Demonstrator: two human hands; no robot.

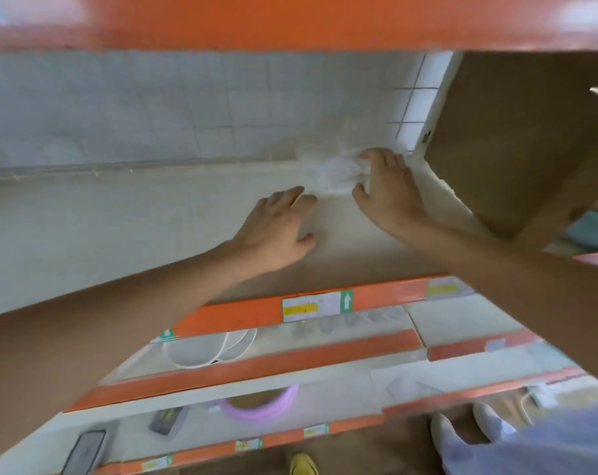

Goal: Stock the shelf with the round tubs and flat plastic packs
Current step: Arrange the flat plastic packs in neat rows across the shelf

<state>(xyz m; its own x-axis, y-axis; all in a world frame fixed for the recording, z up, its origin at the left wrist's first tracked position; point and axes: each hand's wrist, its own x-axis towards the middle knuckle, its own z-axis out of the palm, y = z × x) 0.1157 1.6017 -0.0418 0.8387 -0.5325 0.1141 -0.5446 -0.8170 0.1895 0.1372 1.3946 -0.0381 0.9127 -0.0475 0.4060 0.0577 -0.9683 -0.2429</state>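
Note:
A clear flat plastic pack point(331, 173) lies blurred at the back of the white shelf point(153, 217), close to the tiled wall. My right hand point(390, 197) grips the pack's right side, fingers over its top and thumb at its front edge. My left hand point(277, 224) rests flat on the shelf with straight fingers, its fingertips just at the pack's left front corner. On the shelf below stand round clear tubs with white rims point(208, 347).
A brown cardboard box point(516, 142) fills the shelf's right end beside my right hand. An orange beam point(290, 22) runs overhead. Lower shelves hold a pink-rimmed tub point(259, 402) and dark flat packs point(85, 447). A price label point(311, 306) marks the shelf's front edge.

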